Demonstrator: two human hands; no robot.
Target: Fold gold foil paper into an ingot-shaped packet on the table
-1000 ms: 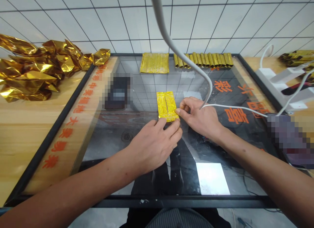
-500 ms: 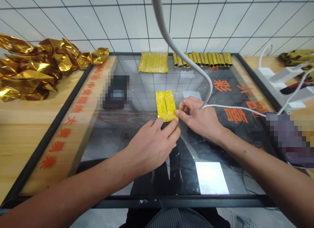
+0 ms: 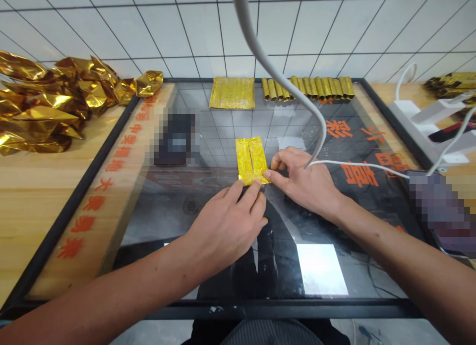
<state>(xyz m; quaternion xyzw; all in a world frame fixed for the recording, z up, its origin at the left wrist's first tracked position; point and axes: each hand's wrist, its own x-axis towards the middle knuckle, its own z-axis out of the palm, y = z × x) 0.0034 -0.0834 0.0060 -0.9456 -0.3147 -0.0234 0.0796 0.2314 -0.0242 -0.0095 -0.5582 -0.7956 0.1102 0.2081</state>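
Observation:
A folded sheet of gold foil paper (image 3: 250, 156) lies flat on the glass tabletop, with a slit-like seam down its middle and a narrow band along its near edge. My left hand (image 3: 232, 216) presses that near edge with its fingertips, the thumb tucked toward the palm. At the near right corner, the thumb of my right hand (image 3: 301, 176) rests on the paper. The other fingers of my right hand are curled beside it, on the glass. Both hands hold the sheet against the table.
A flat gold stack (image 3: 232, 93) and a row of gold paper rolls (image 3: 308, 89) lie along the far edge. Shiny gold folded pieces (image 3: 48, 102) are heaped left. A white cable (image 3: 275, 82) hangs down by my right hand. A power strip (image 3: 427, 122) and phone (image 3: 442, 211) sit right.
My left fingertips have slid a little left along the paper's near edge. My right thumb has stayed at the corner, and the paper lies nearly where it was.

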